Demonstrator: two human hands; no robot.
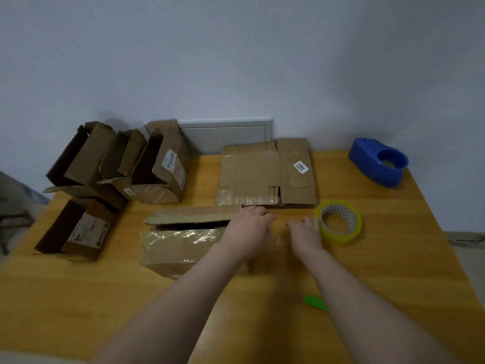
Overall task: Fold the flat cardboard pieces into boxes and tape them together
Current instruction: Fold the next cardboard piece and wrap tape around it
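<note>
Yellow wooden table [393, 258] against a bare pale wall [236, 61], mid-job. Left hand [249, 227] flat, fingers straight, at the right end of a half-formed box [181, 245]; right hand [304, 232] spread and blurred just beside the tape roll [341, 239], gripping nothing. Likely trouble: open flap springing back with no weight on it, or glossy old tape refusing a fresh strip. Flat cardboard [249, 172] at the far edge, folded boxes [157, 166] far left, blue dispenser [378, 164] far right, white panel [225, 135] low on the wall.

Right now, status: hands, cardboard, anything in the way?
Both open, no grip: left hand at right end of taped box, right hand beside tape roll. Behind them, flat cardboard, not yet folded. Nothing in the way.
</note>
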